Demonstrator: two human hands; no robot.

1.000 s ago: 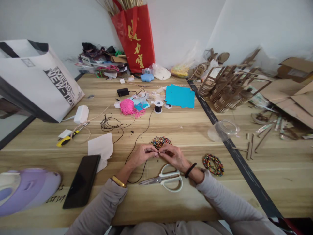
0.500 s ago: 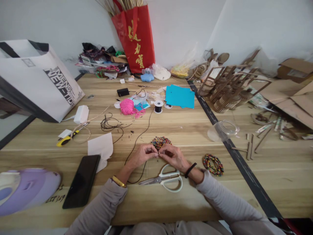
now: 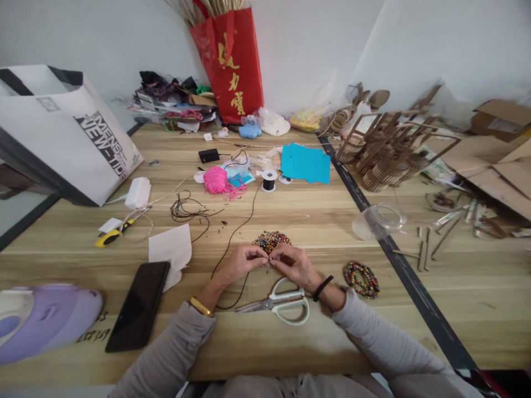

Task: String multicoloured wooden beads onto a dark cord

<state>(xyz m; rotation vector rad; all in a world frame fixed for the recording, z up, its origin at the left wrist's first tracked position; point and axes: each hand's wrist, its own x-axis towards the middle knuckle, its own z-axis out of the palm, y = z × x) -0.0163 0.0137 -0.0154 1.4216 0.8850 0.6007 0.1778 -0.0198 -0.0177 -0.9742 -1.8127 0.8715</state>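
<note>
Hardly anything has moved since the earlier frame: the view drifts a touch, while the left hand (image 3: 240,264) and right hand (image 3: 296,265) keep their pose at the near edge of the heap (image 3: 271,240). Right grip: thumb and finger together, clamped on what looks like one bead (image 3: 270,258). Left grip: fingertips together too, seemingly on the cord (image 3: 227,252), though its end is too small to make out. The bead sits between both sets of fingertips, above the desk (image 3: 307,351).

Likeliest trouble is a dropped bead: it is tiny, and a slight loosening of the right grip could let it fall into the heap or roll off. A soft or frayed cord end could bend against it. A hard pull might tip the spool (image 3: 269,181) on the far side, since nothing visible holds it. Nearer, the scissors (image 3: 274,304) lie with their tips just beside the cord's bend; whether they touch I cannot tell, but a drag there could snag or nick it. On the right, the ring (image 3: 350,273) lies near the sleeve (image 3: 365,320), so a sweep of that arm could shove it
</note>
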